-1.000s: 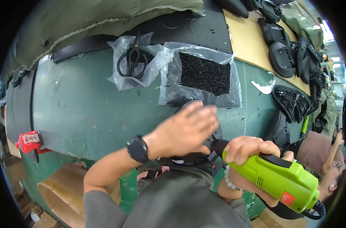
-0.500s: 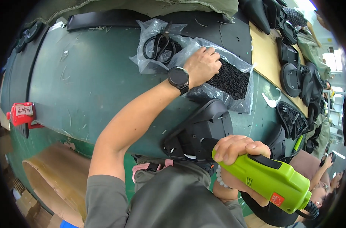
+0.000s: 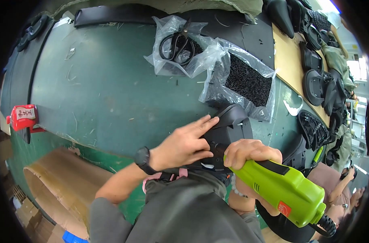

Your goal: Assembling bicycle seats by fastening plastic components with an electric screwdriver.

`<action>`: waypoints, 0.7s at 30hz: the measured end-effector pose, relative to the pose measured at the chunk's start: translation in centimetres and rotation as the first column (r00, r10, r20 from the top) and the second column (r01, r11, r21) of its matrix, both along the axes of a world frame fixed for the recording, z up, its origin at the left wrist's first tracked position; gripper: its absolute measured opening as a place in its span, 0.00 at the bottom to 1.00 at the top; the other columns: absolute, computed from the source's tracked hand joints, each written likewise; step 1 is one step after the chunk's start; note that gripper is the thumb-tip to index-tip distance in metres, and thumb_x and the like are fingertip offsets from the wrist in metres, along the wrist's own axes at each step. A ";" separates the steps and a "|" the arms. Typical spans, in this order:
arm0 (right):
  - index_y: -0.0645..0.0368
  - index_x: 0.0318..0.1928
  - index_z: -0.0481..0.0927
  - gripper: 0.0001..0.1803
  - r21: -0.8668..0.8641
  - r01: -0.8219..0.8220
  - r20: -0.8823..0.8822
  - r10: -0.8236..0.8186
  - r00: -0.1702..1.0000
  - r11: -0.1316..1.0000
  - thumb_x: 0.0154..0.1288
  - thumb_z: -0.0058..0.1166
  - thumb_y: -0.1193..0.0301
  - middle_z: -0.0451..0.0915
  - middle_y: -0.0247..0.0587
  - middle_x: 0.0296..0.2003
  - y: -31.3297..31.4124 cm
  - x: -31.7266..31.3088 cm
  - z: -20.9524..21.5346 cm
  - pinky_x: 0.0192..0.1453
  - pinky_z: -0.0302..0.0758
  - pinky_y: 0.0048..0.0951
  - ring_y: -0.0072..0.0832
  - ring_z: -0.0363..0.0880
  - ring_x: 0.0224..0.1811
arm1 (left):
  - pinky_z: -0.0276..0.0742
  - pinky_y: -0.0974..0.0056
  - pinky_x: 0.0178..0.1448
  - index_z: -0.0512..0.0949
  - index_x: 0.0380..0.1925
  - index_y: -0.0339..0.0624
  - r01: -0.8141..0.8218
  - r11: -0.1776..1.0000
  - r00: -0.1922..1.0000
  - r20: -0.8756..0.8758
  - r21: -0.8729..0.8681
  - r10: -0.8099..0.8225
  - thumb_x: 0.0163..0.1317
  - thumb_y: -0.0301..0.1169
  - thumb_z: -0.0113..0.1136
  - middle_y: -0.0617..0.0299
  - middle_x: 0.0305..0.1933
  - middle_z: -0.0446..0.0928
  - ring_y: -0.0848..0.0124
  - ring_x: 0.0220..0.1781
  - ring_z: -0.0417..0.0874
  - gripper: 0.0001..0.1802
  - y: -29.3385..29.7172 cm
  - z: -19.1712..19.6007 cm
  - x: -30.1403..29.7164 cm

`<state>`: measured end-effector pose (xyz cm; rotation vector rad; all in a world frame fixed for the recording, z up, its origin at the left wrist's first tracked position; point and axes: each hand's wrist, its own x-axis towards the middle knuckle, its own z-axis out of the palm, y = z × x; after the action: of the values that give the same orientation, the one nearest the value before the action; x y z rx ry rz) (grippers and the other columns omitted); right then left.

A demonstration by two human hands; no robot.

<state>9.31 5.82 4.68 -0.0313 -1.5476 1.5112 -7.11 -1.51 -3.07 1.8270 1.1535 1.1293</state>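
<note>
My right hand (image 3: 249, 153) grips a bright green power screwdriver (image 3: 288, 192), its nose pointing at a black curved plastic part (image 3: 228, 129) at the table's near edge. My left hand (image 3: 184, 142), with a black watch on its wrist, lies on that part, fingers stretched along its left side and pressing it down. Just behind the part lies an open clear bag of small black screws (image 3: 246, 82).
Black scissors (image 3: 177, 43) rest on a second clear bag at the back of the green table (image 3: 99, 89). More black parts (image 3: 314, 85) line a wooden board at the right. A red tag (image 3: 24, 117) sits at the left edge, a cardboard box (image 3: 58, 186) below it.
My left hand has come back from the bag of screws to the black part and now rests on it. The screwdriver has stayed by the part.
</note>
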 end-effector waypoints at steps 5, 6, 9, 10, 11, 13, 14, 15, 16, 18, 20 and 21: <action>0.68 0.51 0.70 0.61 0.018 0.045 0.077 -0.047 0.996 0.999 0.32 0.57 0.23 0.75 0.45 0.27 -0.6 -0.1 0.7 0.28 0.74 0.35 0.35 0.74 0.22 | 0.75 0.56 0.60 0.73 0.19 0.37 -0.119 0.993 0.993 0.011 0.011 0.119 0.50 0.33 0.69 0.44 0.69 0.62 0.48 0.67 0.68 0.15 -1.0 -1.1 2.1; 0.67 0.54 0.69 0.62 -0.065 0.055 0.040 -0.053 0.998 0.996 0.33 0.57 0.23 0.75 0.45 0.28 -1.4 -0.2 1.5 0.29 0.75 0.35 0.35 0.74 0.23 | 0.74 0.56 0.61 0.74 0.20 0.37 -0.151 0.988 0.988 -0.011 0.007 0.152 0.49 0.31 0.69 0.45 0.68 0.64 0.48 0.67 0.68 0.12 -0.9 -1.0 2.3; 0.66 0.56 0.67 0.63 -0.095 0.034 0.041 -0.030 0.999 0.995 0.34 0.56 0.22 0.76 0.44 0.28 -1.6 0.3 2.2 0.29 0.75 0.35 0.35 0.75 0.24 | 0.74 0.54 0.61 0.75 0.21 0.38 -0.180 0.967 0.962 -0.170 0.180 0.211 0.50 0.29 0.66 0.48 0.65 0.69 0.48 0.67 0.69 0.09 -0.4 0.6 2.7; 0.65 0.58 0.66 0.62 -0.053 0.069 0.060 -0.066 0.996 0.996 0.36 0.55 0.22 0.76 0.44 0.28 -1.8 0.8 2.4 0.29 0.75 0.34 0.36 0.75 0.24 | 0.73 0.49 0.61 0.76 0.22 0.39 -0.192 0.953 0.947 -0.212 0.235 0.242 0.51 0.30 0.64 0.50 0.64 0.71 0.49 0.66 0.70 0.07 -0.3 0.9 3.1; 0.65 0.58 0.66 0.62 -0.050 0.074 0.064 -0.070 0.995 0.996 0.36 0.55 0.22 0.76 0.44 0.28 -1.9 1.2 2.6 0.29 0.75 0.34 0.36 0.75 0.24 | 0.71 0.47 0.62 0.77 0.24 0.38 -0.194 0.933 0.930 -0.245 0.303 0.273 0.52 0.30 0.64 0.51 0.64 0.71 0.50 0.66 0.70 0.07 -0.2 1.2 3.3; 0.64 0.57 0.66 0.60 -0.032 0.065 0.062 -0.063 0.996 0.997 0.38 0.54 0.23 0.76 0.44 0.29 -2.1 1.8 3.2 0.29 0.75 0.35 0.36 0.76 0.25 | 0.66 0.44 0.66 0.80 0.27 0.37 -0.142 0.910 0.918 -0.293 0.390 0.269 0.53 0.30 0.63 0.52 0.65 0.71 0.52 0.68 0.68 0.07 -0.1 1.3 3.6; 0.64 0.56 0.67 0.59 -0.024 0.062 0.060 -0.060 0.996 0.998 0.39 0.54 0.23 0.76 0.43 0.29 -2.2 2.1 3.5 0.30 0.75 0.35 0.36 0.77 0.25 | 0.66 0.44 0.66 0.80 0.27 0.37 -0.137 0.910 0.920 -0.290 0.391 0.263 0.53 0.30 0.63 0.52 0.65 0.71 0.52 0.68 0.68 0.07 -0.2 1.3 3.6; 0.63 0.56 0.67 0.58 -0.016 0.058 0.059 -0.057 0.997 0.998 0.40 0.53 0.24 0.76 0.43 0.29 -2.2 2.4 3.7 0.30 0.75 0.35 0.36 0.77 0.26 | 0.63 0.43 0.68 0.79 0.32 0.36 -0.062 0.925 0.924 -0.329 0.376 0.196 0.54 0.34 0.63 0.52 0.66 0.69 0.52 0.70 0.65 0.11 -0.3 1.3 3.4; 0.63 0.56 0.67 0.57 -0.008 0.056 0.055 -0.056 0.997 0.998 0.42 0.53 0.24 0.76 0.43 0.29 -2.3 2.6 3.7 0.30 0.75 0.35 0.37 0.77 0.26 | 0.60 0.43 0.69 0.79 0.36 0.35 0.015 0.933 0.921 -0.369 0.359 0.127 0.56 0.37 0.63 0.52 0.67 0.67 0.52 0.72 0.62 0.15 -0.4 1.4 3.2; 0.63 0.54 0.67 0.56 0.035 0.080 0.070 -0.083 0.994 0.996 0.42 0.52 0.24 0.75 0.43 0.29 -2.8 3.0 3.4 0.30 0.75 0.35 0.37 0.77 0.26 | 0.53 0.42 0.72 0.75 0.48 0.33 0.134 0.962 0.925 -0.379 0.239 -0.035 0.55 0.52 0.61 0.50 0.70 0.62 0.50 0.74 0.56 0.32 0.7 2.6 1.3; 0.64 0.54 0.67 0.56 -0.009 0.142 0.086 -0.141 0.986 0.990 0.43 0.51 0.23 0.75 0.44 0.29 -3.7 3.6 3.1 0.29 0.75 0.34 0.37 0.77 0.26 | 0.53 0.42 0.72 0.70 0.55 0.30 0.018 0.959 0.947 -0.314 0.282 0.074 0.52 0.67 0.53 0.46 0.69 0.63 0.45 0.73 0.57 0.49 3.2 1.3 -0.1; 0.64 0.54 0.67 0.56 -0.009 0.141 0.089 -0.140 0.986 0.990 0.43 0.51 0.23 0.75 0.44 0.29 -3.8 3.8 2.9 0.29 0.75 0.34 0.37 0.77 0.26 | 0.57 0.44 0.70 0.73 0.52 0.29 -0.059 0.955 0.935 -0.319 0.290 0.154 0.56 0.64 0.53 0.45 0.66 0.66 0.45 0.71 0.60 0.44 5.1 1.1 -0.6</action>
<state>13.09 1.99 7.53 -0.2146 -1.5693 1.4264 -7.71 3.61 -1.99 2.2667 1.3586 1.1090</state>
